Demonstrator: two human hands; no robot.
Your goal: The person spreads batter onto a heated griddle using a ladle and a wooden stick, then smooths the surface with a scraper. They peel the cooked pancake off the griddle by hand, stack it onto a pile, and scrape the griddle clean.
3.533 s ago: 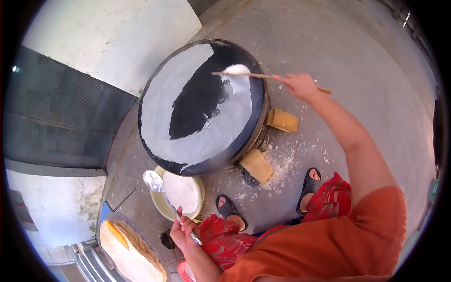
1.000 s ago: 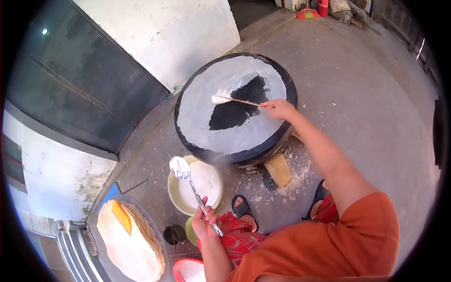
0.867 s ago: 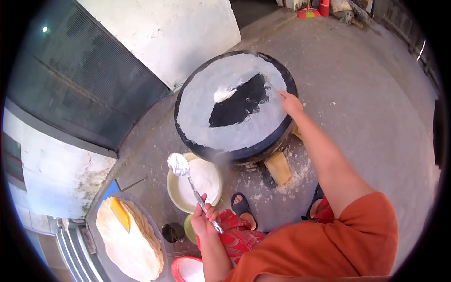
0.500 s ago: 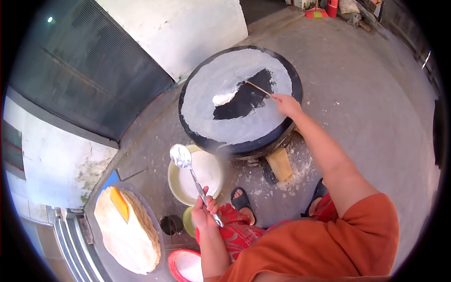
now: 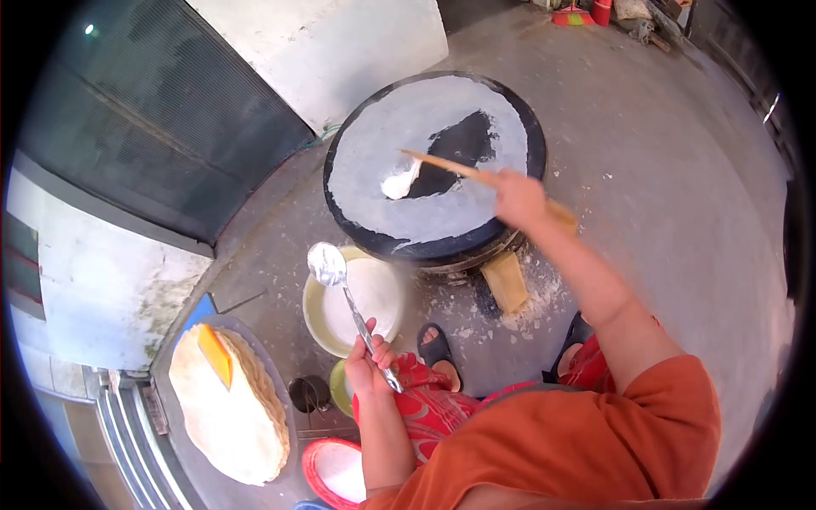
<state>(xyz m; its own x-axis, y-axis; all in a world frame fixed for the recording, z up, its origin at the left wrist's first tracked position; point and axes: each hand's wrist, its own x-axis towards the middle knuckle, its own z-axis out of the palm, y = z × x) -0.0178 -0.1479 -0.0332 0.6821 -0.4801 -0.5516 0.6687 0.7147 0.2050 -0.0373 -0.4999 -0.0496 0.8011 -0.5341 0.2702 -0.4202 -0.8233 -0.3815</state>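
My right hand is closed on a thin wooden batter spreader, held over a round black griddle. Pale batter coats most of the griddle in a ring, around a bare dark patch near the middle. A thick white lump of batter lies just below the spreader's far end. In my left hand is a metal ladle, its bowl smeared white, tilted upward over the edge of a cream basin of whitish batter.
Left of me a stack of round flatbreads lies on a grey board, with a yellow scraper on top. A red-rimmed bowl and a dark pot stand nearby. Wood sticks out below the griddle.
My right hand has swung the spreader leftward and nearer me, its tip passing beyond the batter lump. The bare dark patch has shrunk. My left hand still holds the ladle.
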